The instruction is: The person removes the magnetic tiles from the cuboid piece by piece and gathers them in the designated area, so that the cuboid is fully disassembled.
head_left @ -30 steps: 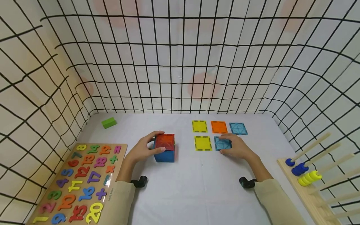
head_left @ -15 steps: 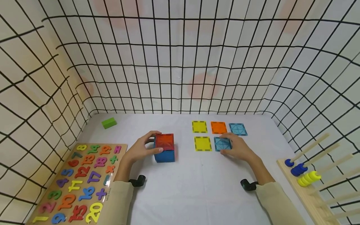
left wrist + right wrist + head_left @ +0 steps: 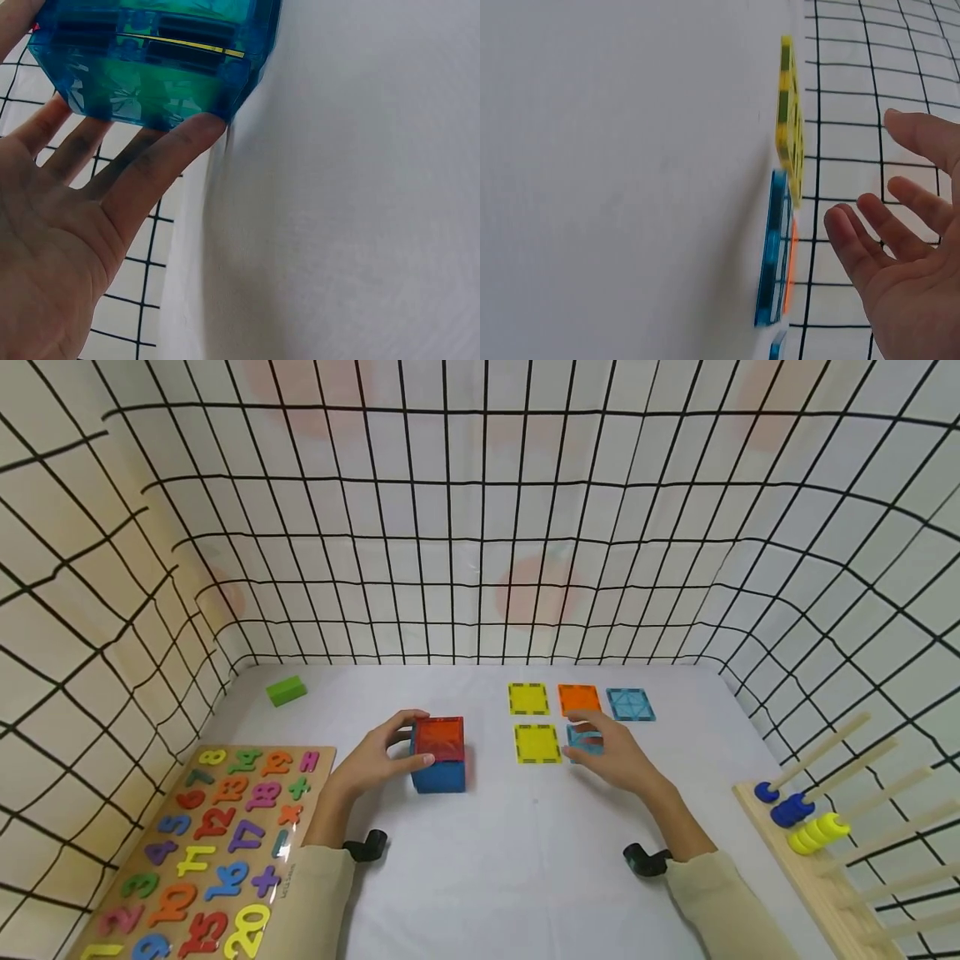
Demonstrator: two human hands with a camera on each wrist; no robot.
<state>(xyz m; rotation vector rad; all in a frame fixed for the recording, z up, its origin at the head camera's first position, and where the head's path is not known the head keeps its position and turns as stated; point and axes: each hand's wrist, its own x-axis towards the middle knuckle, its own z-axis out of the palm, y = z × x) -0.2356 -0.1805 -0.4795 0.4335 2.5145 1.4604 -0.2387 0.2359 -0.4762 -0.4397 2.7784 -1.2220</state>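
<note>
A cube of magnetic tiles, blue at the sides and red on top, stands on the table in the head view. My left hand holds it from the left, thumb at the front and fingers at the back. In the left wrist view, fingertips press along the edge of the blue tile cube. My right hand hovers over a flat blue magnetic tile, partly hiding it. The right wrist view shows that hand's spread fingers apart from the blue tile, holding nothing.
Two yellow tiles, an orange tile and another blue tile lie near the right hand. A number board is at left, a green block behind it. A wooden bead counter stands right; black mesh surrounds the table.
My right hand has risen off the blue tile and shifted left, its fingers now over the tile's upper edge. My left hand keeps its hold on the cube.
</note>
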